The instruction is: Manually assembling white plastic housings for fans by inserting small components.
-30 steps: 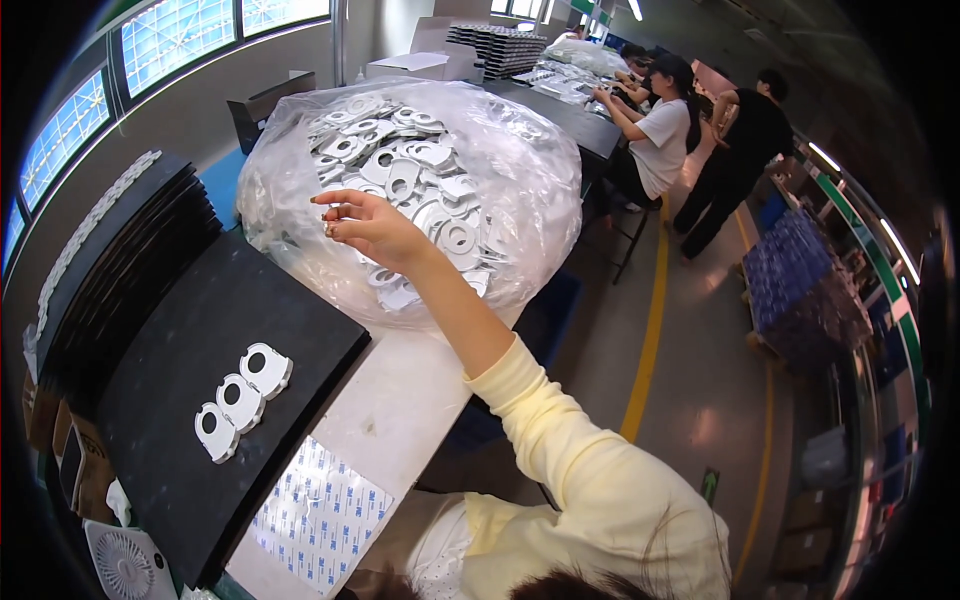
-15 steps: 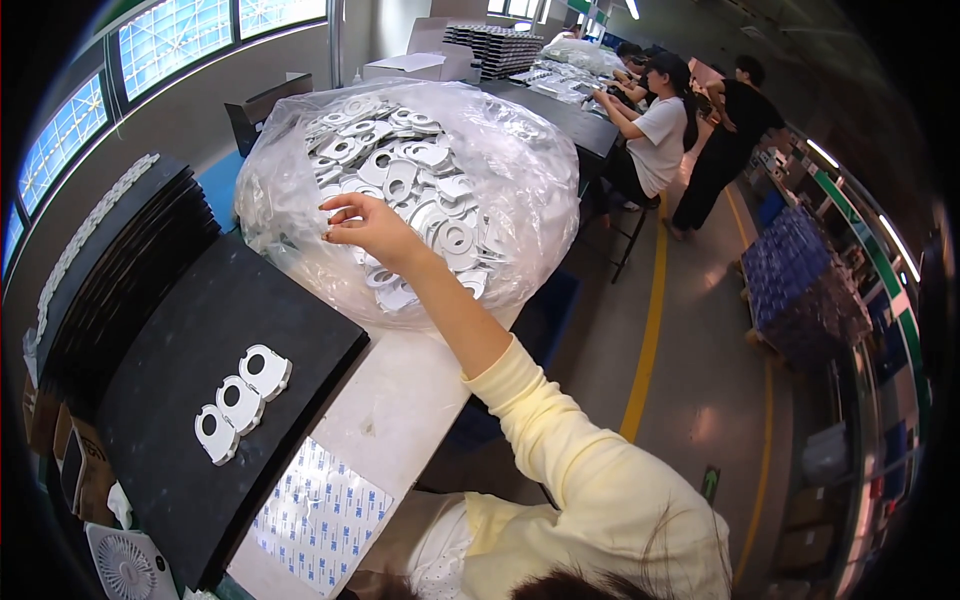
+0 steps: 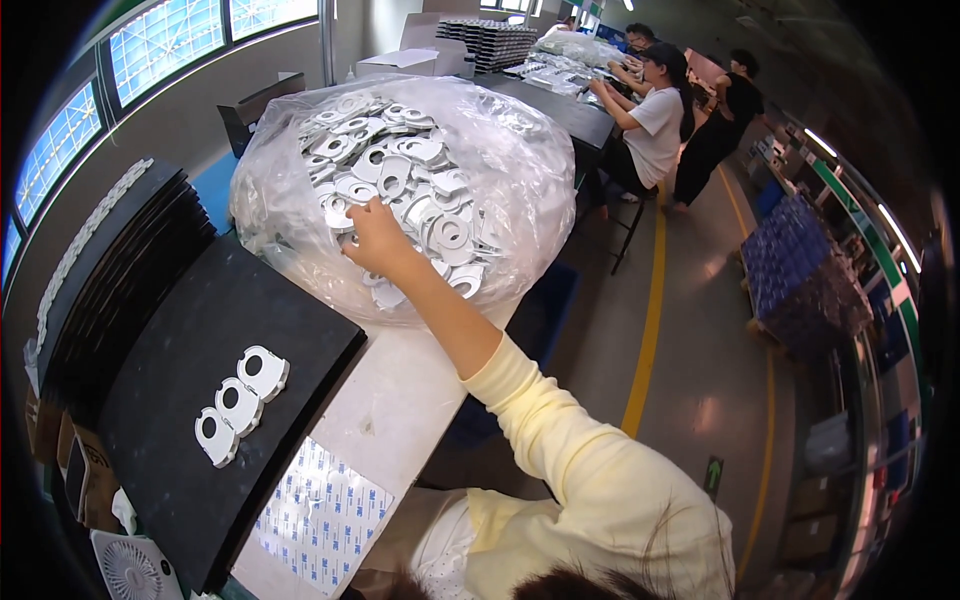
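Observation:
My right hand (image 3: 378, 242) reaches into a large clear plastic bag (image 3: 510, 170) heaped with white plastic parts (image 3: 452, 235), which are rounded plates with round holes. Its fingertips are bent around the edge of one white plastic part (image 3: 338, 213) at the near left of the heap. My fingers partly cover that part. Three similar white plates (image 3: 238, 400) lie side by side in a slanting row on a black board (image 3: 190, 330) to the left. My left hand is out of view.
A sheet of white backing with blue print (image 3: 325, 515) lies on the pale table (image 3: 400, 390). Black trays (image 3: 130, 250) are stacked at the left. A small white fan (image 3: 135, 567) stands at the lower left. Co-workers sit at the far table, one in a white shirt (image 3: 655, 125).
My right hand has moved down onto the heap from above the bag. Its spread fingers have closed in on a white plastic part. The three plates on the board have not moved.

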`<state>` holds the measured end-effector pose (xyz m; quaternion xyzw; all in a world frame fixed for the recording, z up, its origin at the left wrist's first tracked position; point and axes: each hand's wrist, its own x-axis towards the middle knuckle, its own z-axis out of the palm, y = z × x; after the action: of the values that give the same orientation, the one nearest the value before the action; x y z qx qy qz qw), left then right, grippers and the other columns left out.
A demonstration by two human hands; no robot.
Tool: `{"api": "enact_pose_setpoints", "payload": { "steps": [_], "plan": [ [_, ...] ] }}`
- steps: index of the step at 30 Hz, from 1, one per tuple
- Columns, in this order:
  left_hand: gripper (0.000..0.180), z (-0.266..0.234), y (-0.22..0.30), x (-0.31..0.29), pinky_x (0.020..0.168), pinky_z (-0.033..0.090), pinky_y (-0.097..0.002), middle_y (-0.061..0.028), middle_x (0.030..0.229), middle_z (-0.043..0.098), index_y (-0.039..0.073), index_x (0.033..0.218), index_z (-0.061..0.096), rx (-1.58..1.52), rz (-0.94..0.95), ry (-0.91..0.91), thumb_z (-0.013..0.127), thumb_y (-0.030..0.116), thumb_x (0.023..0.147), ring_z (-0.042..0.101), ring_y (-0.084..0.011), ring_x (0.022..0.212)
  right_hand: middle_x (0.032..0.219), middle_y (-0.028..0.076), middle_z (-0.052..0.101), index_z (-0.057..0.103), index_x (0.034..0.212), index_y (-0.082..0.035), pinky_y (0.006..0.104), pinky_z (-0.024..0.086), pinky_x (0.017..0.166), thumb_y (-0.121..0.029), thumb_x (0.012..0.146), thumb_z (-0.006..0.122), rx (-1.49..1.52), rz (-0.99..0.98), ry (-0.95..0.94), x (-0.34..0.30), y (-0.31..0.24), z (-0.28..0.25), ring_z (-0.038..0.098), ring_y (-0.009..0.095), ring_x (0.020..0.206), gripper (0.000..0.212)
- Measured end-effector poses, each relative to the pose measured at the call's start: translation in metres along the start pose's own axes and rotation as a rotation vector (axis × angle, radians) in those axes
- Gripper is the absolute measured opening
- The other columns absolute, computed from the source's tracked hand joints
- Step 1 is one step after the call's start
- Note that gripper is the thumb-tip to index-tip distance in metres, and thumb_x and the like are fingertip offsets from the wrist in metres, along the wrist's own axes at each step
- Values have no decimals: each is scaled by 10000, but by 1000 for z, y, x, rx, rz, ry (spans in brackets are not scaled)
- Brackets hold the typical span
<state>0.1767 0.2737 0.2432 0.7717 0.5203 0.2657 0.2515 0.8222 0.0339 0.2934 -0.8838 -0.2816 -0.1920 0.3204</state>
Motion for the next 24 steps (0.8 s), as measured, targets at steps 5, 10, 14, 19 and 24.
{"api": "enact_pose_setpoints", "payload": {
  "steps": [5,10,14,19,24],
  "plan": [
    [281,7,-3,1,592,505,-284,-141,858,613,-6,1043,572,4,227,94,639,167,833,591,-193,706,1093,202,549,581,1060,-19,403,462,865,-258,713,711,-318,92,-293,-9,-3,-3,530,312,1047,441],
    [280,9,3,-2,592,507,-288,-140,851,616,-7,1026,582,61,274,188,651,178,827,596,-196,705,953,190,645,641,957,-17,439,494,800,-191,750,646,-317,72,-402,-7,0,2,617,340,929,271],
    [281,9,12,-5,592,509,-292,-139,845,618,-8,1013,590,108,313,263,661,186,823,600,-199,705,909,204,646,651,906,-13,425,511,761,-150,763,602,-280,118,-305,-3,2,5,634,348,861,203],
    [282,14,26,-4,593,511,-297,-138,839,621,-9,996,600,155,358,358,674,197,817,605,-202,704,798,219,641,649,893,-21,429,519,674,-112,799,552,-198,147,-103,0,7,1,643,362,758,163],
    [284,5,42,-15,593,513,-301,-138,832,623,-9,979,610,220,387,479,686,207,811,610,-205,704,728,197,641,614,908,-2,401,520,618,-131,860,526,22,95,243,10,-9,-6,644,335,657,164]
  ]
}}
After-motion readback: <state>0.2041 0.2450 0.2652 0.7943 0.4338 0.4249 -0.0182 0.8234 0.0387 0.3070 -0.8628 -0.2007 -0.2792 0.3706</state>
